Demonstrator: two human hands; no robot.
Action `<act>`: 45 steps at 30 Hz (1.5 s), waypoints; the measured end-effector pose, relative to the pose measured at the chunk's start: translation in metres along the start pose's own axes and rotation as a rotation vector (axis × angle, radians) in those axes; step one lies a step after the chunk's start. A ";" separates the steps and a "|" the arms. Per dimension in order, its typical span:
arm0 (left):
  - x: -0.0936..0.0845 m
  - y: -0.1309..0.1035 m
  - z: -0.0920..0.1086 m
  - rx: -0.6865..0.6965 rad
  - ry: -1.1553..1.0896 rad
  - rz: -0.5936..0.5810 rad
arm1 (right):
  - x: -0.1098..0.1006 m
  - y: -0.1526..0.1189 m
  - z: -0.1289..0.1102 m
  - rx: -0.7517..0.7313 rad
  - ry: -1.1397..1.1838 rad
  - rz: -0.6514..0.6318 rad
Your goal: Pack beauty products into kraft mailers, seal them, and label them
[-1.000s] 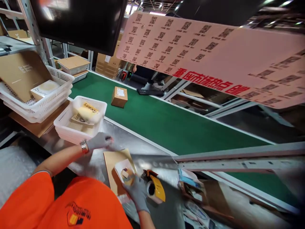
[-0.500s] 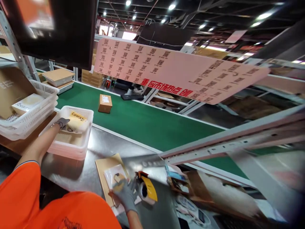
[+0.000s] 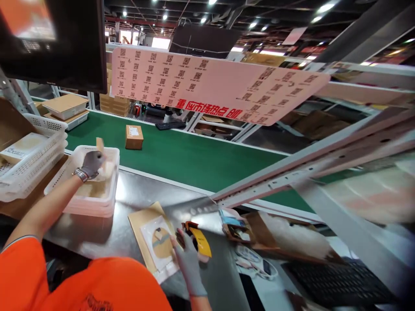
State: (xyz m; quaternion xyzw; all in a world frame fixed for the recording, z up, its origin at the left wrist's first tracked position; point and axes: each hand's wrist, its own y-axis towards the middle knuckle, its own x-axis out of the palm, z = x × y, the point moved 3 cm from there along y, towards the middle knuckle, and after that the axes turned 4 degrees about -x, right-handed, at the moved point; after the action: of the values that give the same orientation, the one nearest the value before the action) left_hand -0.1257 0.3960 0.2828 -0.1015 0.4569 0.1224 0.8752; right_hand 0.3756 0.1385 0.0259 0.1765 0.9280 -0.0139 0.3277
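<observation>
My left hand point(image 3: 93, 164), in a grey glove, is closed on a pale yellow packet point(image 3: 100, 146). It lifts the packet, seen nearly edge-on and blurred, above a stack of white plastic baskets point(image 3: 114, 181). Low in the view, my gloved right hand point(image 3: 188, 261) has its thumb and fingers apart. It reaches beside a tape dispenser point(image 3: 202, 242) with a yellow flap; whether the fingers touch it is unclear. Just left of that hand lies a white packet point(image 3: 158, 244) with a round tan print, on top of a brown envelope point(image 3: 138, 224).
A small brown carton point(image 3: 134, 137) stands on the green conveyor belt point(image 3: 181, 160). More white baskets point(image 3: 35, 162) stand at left. A slanting metal beam point(image 3: 259, 177) crosses on the right, above a carton of cables and a keyboard point(image 3: 340, 280). A pink code board point(image 3: 214, 86) hangs ahead.
My left hand has raised and turned the pale yellow packet within the basket area. My right hand has left the white packet and shifted right, to the tape dispenser. The view has swung right.
</observation>
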 end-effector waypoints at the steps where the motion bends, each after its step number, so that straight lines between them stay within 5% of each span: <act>1: 0.006 -0.012 0.013 0.102 -0.004 -0.008 | -0.005 0.006 -0.023 -0.004 0.097 -0.005; 3: 0.026 -0.047 0.041 0.342 0.012 -0.095 | -0.019 0.017 -0.080 -0.156 0.174 0.025; 7: 0.076 -0.141 0.084 0.699 0.101 -0.396 | -0.050 0.035 -0.199 -0.729 0.078 -0.009; 11: 0.109 -0.202 0.097 0.829 0.118 -0.574 | -0.066 0.052 -0.246 -0.984 -0.123 -0.220; 15: 0.121 -0.219 0.092 0.802 0.035 -0.653 | -0.065 0.057 -0.226 -0.978 -0.063 -0.408; 23: 0.145 -0.232 0.069 0.621 -0.203 -0.759 | -0.070 0.047 -0.190 -0.841 0.131 -0.469; 26: 0.158 -0.233 0.062 0.560 -0.203 -0.716 | -0.080 0.043 -0.182 -0.758 0.145 -0.412; 29: 0.168 -0.233 0.059 0.481 -0.247 -0.712 | -0.080 0.032 -0.169 -0.548 0.168 -0.187; 32: 0.178 -0.235 0.057 0.419 -0.270 -0.718 | -0.057 0.012 -0.152 -0.258 0.232 -0.108; 37: 0.195 -0.240 0.053 0.354 -0.332 -0.729 | 0.001 -0.012 -0.131 0.051 0.465 -0.430; 41: 0.197 -0.233 0.046 0.234 -0.383 -0.589 | 0.010 -0.002 -0.104 0.063 0.496 -0.435; 45: 0.190 -0.218 0.035 0.207 -0.301 -0.344 | 0.015 0.009 -0.053 0.120 0.416 -0.369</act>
State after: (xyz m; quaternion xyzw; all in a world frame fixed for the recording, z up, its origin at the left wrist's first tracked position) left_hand 0.0735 0.2222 0.1599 -0.0680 0.3078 -0.0620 0.9470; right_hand 0.3355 0.1595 0.0593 0.0225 0.9893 -0.0919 0.1110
